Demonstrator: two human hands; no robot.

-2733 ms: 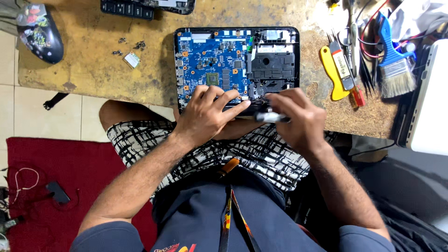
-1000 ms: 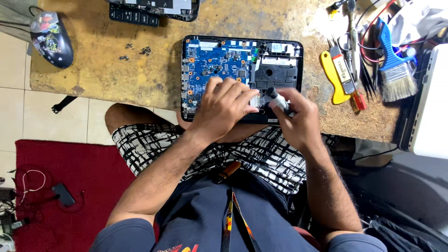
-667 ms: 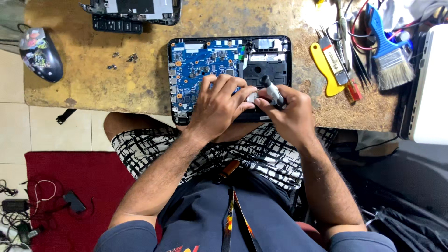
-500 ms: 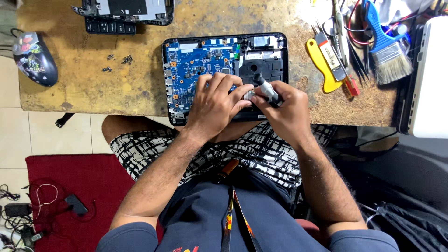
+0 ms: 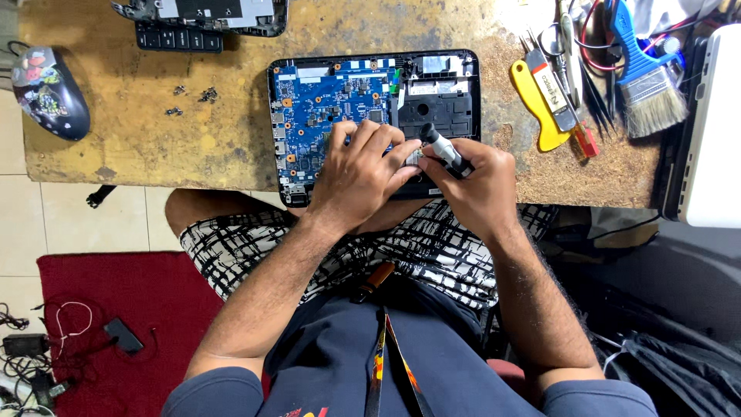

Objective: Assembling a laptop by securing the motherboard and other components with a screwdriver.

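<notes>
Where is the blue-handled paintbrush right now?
In the head view, the blue-handled paintbrush lies at the worn wooden table's far right, between the yellow plastic pry tool and the white laptop.

A computer mouse (image 5: 48, 93), loose screws (image 5: 193, 96), a yellow pry tool (image 5: 538, 104) and a blue brush (image 5: 644, 73) lie on the worn table (image 5: 231, 147).

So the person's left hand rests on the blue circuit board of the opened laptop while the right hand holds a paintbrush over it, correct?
Not quite. The right hand holds a small screwdriver, not a paintbrush; the blue-handled brush lies untouched at the table's right. The head view shows this. The left hand does rest on the blue circuit board of the opened laptop.
</notes>
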